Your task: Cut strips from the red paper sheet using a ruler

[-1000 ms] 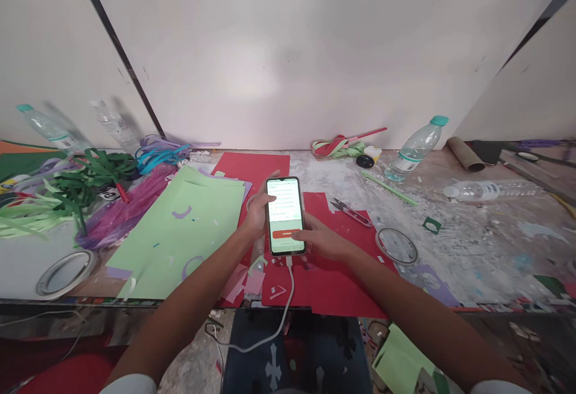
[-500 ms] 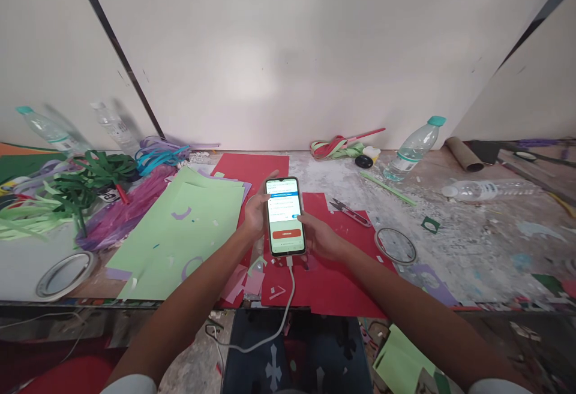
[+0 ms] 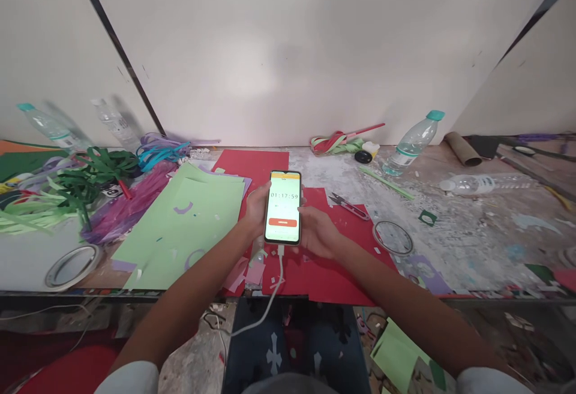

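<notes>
A smartphone (image 3: pixel 283 208) is held upright over the table between both hands, its lit screen facing me and reading 01:17:59 above a red button. My left hand (image 3: pixel 258 209) wraps round its left edge. My right hand (image 3: pixel 318 229) grips the lower right side, thumb at the screen's edge. From the phone's bottom a white charging cable (image 3: pixel 275 295) hangs over the table edge. Red paper sheets (image 3: pixel 335 274) lie beneath the hands, and pale green sheets (image 3: pixel 193 220) lie to the left. Small thread snips (image 3: pixel 350 207) rest on the red paper at the right.
A tape roll (image 3: pixel 393 237) lies right of the red paper, another tape roll (image 3: pixel 72 267) at far left. Behind stand a water bottle (image 3: pixel 411 145) and a bundle of paper strips (image 3: pixel 335 142); a bottle (image 3: pixel 486 184) lies sideways. Green strips (image 3: pixel 96 181) heap at left before a white board (image 3: pixel 288 52).
The phone's screen has switched from a page with a pop-up and blue button to a timer display. The phone has shifted slightly up and left in view, still in both hands.
</notes>
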`<state>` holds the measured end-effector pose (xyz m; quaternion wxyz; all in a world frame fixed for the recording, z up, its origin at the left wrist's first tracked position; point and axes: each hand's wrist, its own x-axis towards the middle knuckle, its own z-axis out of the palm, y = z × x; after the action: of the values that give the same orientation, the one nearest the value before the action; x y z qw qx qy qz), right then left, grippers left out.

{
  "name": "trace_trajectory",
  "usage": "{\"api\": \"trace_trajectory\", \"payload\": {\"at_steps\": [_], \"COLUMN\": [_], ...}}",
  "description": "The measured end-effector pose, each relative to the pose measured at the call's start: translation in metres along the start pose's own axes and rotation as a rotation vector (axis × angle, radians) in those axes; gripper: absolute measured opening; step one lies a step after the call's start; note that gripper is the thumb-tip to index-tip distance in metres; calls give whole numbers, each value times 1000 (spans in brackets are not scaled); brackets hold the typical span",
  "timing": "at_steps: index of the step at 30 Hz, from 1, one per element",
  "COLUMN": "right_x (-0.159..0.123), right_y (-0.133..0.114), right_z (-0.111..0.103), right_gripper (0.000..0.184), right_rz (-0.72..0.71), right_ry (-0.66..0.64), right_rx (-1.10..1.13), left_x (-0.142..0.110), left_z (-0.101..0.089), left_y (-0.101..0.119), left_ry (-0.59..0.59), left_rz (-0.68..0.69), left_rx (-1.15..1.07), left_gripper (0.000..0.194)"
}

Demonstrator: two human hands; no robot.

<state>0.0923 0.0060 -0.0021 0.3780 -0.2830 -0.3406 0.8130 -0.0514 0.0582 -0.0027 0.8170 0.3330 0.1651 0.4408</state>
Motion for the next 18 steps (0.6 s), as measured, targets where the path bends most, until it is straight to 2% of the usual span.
{"api": "trace_trajectory", "payload": {"at_steps": [2, 5, 8, 10, 12, 13, 14, 18], "right_x": [-6, -24, -48, -62, -71, -74, -76, -72], "right_y": [-3, -13, -20, -20, -16, -13, -10, 1], "right_z": [1, -10, -35, -52, -62, -63, -63, -48], "right_gripper": [35, 33, 32, 31, 31, 31, 31, 35], "right_rz": [3, -10, -126, -226, -261, -264, -262, -242], "right_ry": [-41, -49, 106, 288, 390, 421, 439, 447], "right_rx": [-51, -278, -459, -631, -852, -975, -1093, -1418], "left_x": [-5, -24, -50, -67, -81, -86, -91, -105], "left_z": [-5, -21, -48, -71, -93, -103, -112, -130], "left_y": [5, 27, 61, 84, 102, 110, 115, 127], "left_ry": [3, 65, 202, 363, 551, 656, 699, 750], "left_rz": [-72, -137, -157, -147, -137, -134, -123, -128], "left_rx": [-34, -59, 10, 106, 233, 298, 325, 405], "left_gripper": [56, 56, 56, 51, 44, 40, 36, 29]}}
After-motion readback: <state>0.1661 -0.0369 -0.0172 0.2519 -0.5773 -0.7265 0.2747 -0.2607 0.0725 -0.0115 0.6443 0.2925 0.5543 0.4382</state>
